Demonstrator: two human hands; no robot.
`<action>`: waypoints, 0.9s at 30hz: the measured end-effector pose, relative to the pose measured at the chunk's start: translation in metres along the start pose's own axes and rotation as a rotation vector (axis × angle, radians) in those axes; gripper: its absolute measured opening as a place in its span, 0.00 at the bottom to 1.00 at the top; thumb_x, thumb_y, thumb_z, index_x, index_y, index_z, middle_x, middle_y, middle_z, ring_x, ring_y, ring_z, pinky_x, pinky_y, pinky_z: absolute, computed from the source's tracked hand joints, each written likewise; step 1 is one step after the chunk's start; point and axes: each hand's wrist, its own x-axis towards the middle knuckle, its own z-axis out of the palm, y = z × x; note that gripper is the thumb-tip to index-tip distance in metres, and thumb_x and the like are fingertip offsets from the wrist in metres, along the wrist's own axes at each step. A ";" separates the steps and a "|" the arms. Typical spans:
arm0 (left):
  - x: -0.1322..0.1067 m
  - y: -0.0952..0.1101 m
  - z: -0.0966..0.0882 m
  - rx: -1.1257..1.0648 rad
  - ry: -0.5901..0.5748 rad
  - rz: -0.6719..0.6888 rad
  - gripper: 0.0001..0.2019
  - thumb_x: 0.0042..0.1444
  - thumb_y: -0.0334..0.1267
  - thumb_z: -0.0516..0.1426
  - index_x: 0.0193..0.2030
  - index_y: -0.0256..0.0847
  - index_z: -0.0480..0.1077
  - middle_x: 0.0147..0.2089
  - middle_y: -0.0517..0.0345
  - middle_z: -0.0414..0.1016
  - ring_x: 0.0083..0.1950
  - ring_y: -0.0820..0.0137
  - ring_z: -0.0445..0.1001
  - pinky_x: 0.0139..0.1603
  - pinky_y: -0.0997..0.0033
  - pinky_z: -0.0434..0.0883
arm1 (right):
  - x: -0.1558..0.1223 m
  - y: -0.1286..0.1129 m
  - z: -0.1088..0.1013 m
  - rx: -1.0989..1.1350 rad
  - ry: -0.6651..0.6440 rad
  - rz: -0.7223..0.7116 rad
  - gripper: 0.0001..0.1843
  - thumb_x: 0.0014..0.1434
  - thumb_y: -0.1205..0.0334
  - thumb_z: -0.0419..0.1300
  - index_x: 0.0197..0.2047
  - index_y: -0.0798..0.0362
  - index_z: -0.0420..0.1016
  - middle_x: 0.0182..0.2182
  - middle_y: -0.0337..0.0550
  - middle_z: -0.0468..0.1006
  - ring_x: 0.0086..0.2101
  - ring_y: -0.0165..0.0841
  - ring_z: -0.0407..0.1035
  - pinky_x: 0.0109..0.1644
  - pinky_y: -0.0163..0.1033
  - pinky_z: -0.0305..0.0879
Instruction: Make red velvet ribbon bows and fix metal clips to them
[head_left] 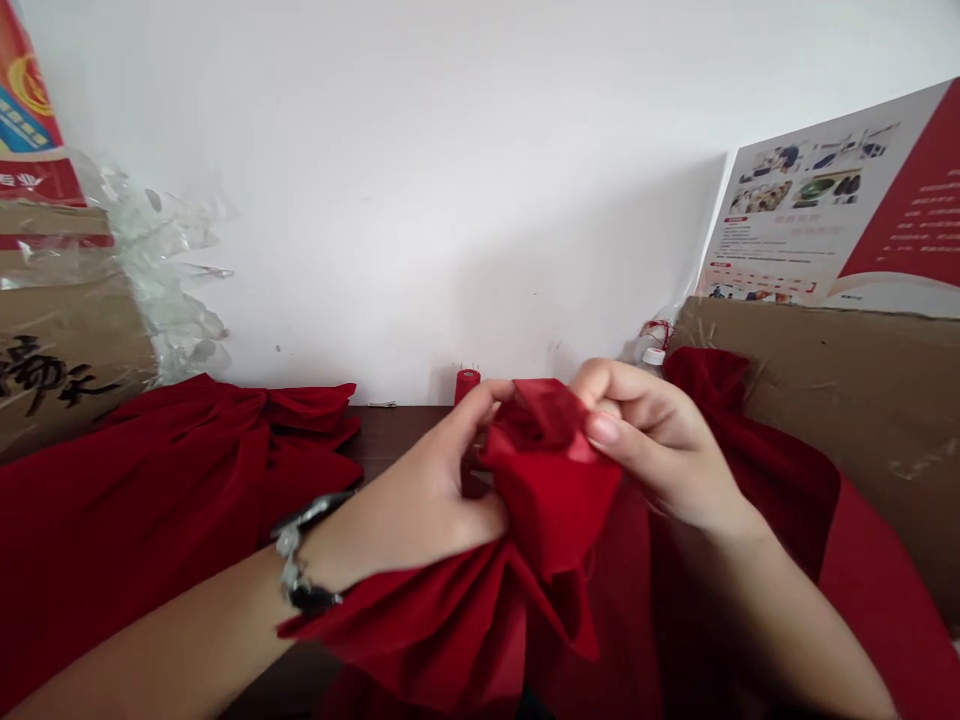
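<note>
In the middle of the head view a red cloth (555, 500) is gathered into a folded bunch, its lower part hanging in pleats. My left hand (442, 480) is curled round the bunch from the left, and its fingertips are partly hidden behind the fabric. Thumb and index finger of my right hand (660, 440) pinch the upper right edge of the same cloth. A watch or bracelet (304, 550) circles my left wrist. Behind the hands, a spool of red thread (467, 385) with pins or needles sticking up from its top stands against the wall.
Piled red cloth (187, 480) lies on the left, and more red fabric (765, 460) drapes on the right. Cardboard boxes (67, 340) flank both sides, the right one with a printed poster (810, 220). A small metal clip (382, 404) and a white-capped bottle (654, 357) sit near the wall.
</note>
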 end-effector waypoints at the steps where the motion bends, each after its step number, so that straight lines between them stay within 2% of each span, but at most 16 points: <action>1: 0.005 -0.010 -0.007 -0.040 -0.001 -0.034 0.25 0.52 0.34 0.59 0.57 0.45 0.61 0.51 0.53 0.73 0.50 0.62 0.75 0.49 0.63 0.72 | 0.007 0.007 -0.003 -0.019 -0.030 0.041 0.13 0.61 0.51 0.59 0.33 0.51 0.66 0.19 0.33 0.59 0.18 0.23 0.50 0.21 0.31 0.49; 3: 0.014 -0.038 -0.023 -0.063 -0.042 -0.144 0.19 0.51 0.36 0.60 0.51 0.42 0.64 0.47 0.53 0.75 0.46 0.62 0.75 0.45 0.65 0.72 | 0.022 0.030 -0.007 -0.052 -0.106 0.118 0.14 0.61 0.50 0.57 0.33 0.53 0.64 0.20 0.32 0.58 0.19 0.22 0.49 0.22 0.30 0.48; 4: 0.018 -0.055 -0.033 -0.051 0.004 -0.158 0.17 0.51 0.37 0.59 0.48 0.41 0.65 0.44 0.53 0.75 0.44 0.63 0.76 0.43 0.67 0.72 | 0.029 0.047 -0.008 -0.092 -0.149 0.157 0.14 0.62 0.51 0.57 0.34 0.53 0.64 0.20 0.31 0.58 0.19 0.22 0.50 0.23 0.29 0.49; 6: 0.023 -0.092 -0.052 0.038 0.005 -0.225 0.14 0.48 0.36 0.59 0.43 0.40 0.67 0.42 0.55 0.75 0.41 0.65 0.75 0.40 0.70 0.71 | 0.041 0.086 -0.007 -0.224 -0.209 0.203 0.12 0.61 0.54 0.57 0.34 0.55 0.65 0.20 0.31 0.58 0.21 0.22 0.50 0.25 0.29 0.48; 9: 0.026 -0.133 -0.083 0.204 -0.093 -0.451 0.10 0.49 0.36 0.54 0.37 0.40 0.72 0.40 0.56 0.77 0.41 0.65 0.75 0.40 0.70 0.70 | 0.046 0.146 -0.002 -0.377 -0.231 0.264 0.05 0.60 0.64 0.54 0.34 0.56 0.66 0.23 0.34 0.65 0.24 0.24 0.56 0.28 0.29 0.52; 11: 0.026 -0.138 -0.100 0.451 -0.125 -0.492 0.11 0.46 0.36 0.54 0.35 0.41 0.75 0.40 0.56 0.79 0.42 0.63 0.74 0.42 0.71 0.68 | 0.043 0.173 0.004 -0.449 -0.237 0.318 0.03 0.57 0.70 0.52 0.34 0.56 0.66 0.24 0.35 0.68 0.25 0.25 0.59 0.29 0.29 0.54; 13: 0.026 -0.125 -0.108 0.637 -0.048 -0.470 0.12 0.50 0.39 0.53 0.36 0.42 0.76 0.42 0.56 0.79 0.43 0.62 0.74 0.43 0.71 0.67 | 0.038 0.186 0.010 -0.492 -0.246 0.326 0.06 0.55 0.74 0.51 0.33 0.56 0.66 0.25 0.36 0.69 0.25 0.25 0.61 0.30 0.29 0.54; 15: 0.025 -0.102 -0.101 0.795 0.049 -0.428 0.14 0.53 0.40 0.51 0.40 0.42 0.75 0.42 0.55 0.79 0.43 0.62 0.74 0.42 0.70 0.67 | 0.034 0.187 0.016 -0.541 -0.255 0.291 0.06 0.54 0.74 0.52 0.33 0.56 0.66 0.25 0.36 0.69 0.25 0.26 0.60 0.30 0.30 0.54; 16: 0.025 -0.089 -0.093 0.856 0.057 -0.374 0.14 0.54 0.41 0.51 0.41 0.42 0.75 0.43 0.54 0.78 0.42 0.62 0.74 0.42 0.69 0.67 | 0.032 0.185 0.018 -0.570 -0.257 0.262 0.05 0.54 0.74 0.52 0.33 0.55 0.66 0.24 0.36 0.69 0.25 0.26 0.60 0.30 0.30 0.53; 18: 0.024 -0.071 -0.070 0.974 0.029 -0.243 0.14 0.56 0.41 0.51 0.44 0.43 0.73 0.46 0.54 0.77 0.44 0.61 0.74 0.44 0.66 0.67 | 0.031 0.179 0.022 -0.642 -0.255 0.204 0.05 0.53 0.74 0.53 0.32 0.55 0.65 0.24 0.36 0.68 0.24 0.26 0.59 0.30 0.30 0.53; 20: 0.020 -0.067 -0.046 1.095 -0.047 -0.213 0.11 0.55 0.42 0.54 0.42 0.41 0.71 0.43 0.51 0.76 0.43 0.58 0.74 0.43 0.64 0.67 | 0.031 0.173 0.023 -0.698 -0.254 0.171 0.05 0.52 0.74 0.55 0.31 0.55 0.64 0.24 0.36 0.68 0.24 0.26 0.59 0.30 0.31 0.52; 22: 0.015 -0.077 -0.029 1.193 -0.082 -0.253 0.10 0.52 0.40 0.57 0.39 0.38 0.69 0.40 0.47 0.75 0.43 0.55 0.74 0.41 0.63 0.68 | 0.033 0.169 0.019 -0.723 -0.259 0.159 0.05 0.51 0.74 0.56 0.29 0.55 0.64 0.24 0.36 0.68 0.24 0.26 0.58 0.30 0.31 0.52; 24: 0.009 -0.095 -0.021 1.246 -0.090 -0.299 0.12 0.51 0.40 0.59 0.40 0.38 0.67 0.41 0.47 0.75 0.43 0.55 0.73 0.40 0.63 0.69 | 0.036 0.167 0.012 -0.723 -0.251 0.174 0.05 0.52 0.72 0.56 0.27 0.55 0.63 0.23 0.35 0.67 0.23 0.25 0.57 0.30 0.30 0.52; 25: 0.007 -0.105 -0.021 1.268 -0.086 -0.290 0.11 0.52 0.39 0.59 0.41 0.38 0.66 0.41 0.48 0.74 0.42 0.56 0.74 0.39 0.64 0.69 | 0.039 0.167 0.007 -0.725 -0.238 0.192 0.06 0.53 0.71 0.56 0.27 0.55 0.64 0.22 0.34 0.66 0.23 0.24 0.56 0.30 0.30 0.52; 27: 0.003 -0.123 -0.024 1.350 -0.048 -0.162 0.07 0.55 0.35 0.57 0.41 0.39 0.66 0.43 0.49 0.73 0.46 0.57 0.72 0.41 0.64 0.69 | 0.044 0.169 -0.004 -0.738 -0.210 0.243 0.05 0.54 0.69 0.56 0.27 0.55 0.64 0.21 0.33 0.64 0.23 0.24 0.56 0.30 0.30 0.51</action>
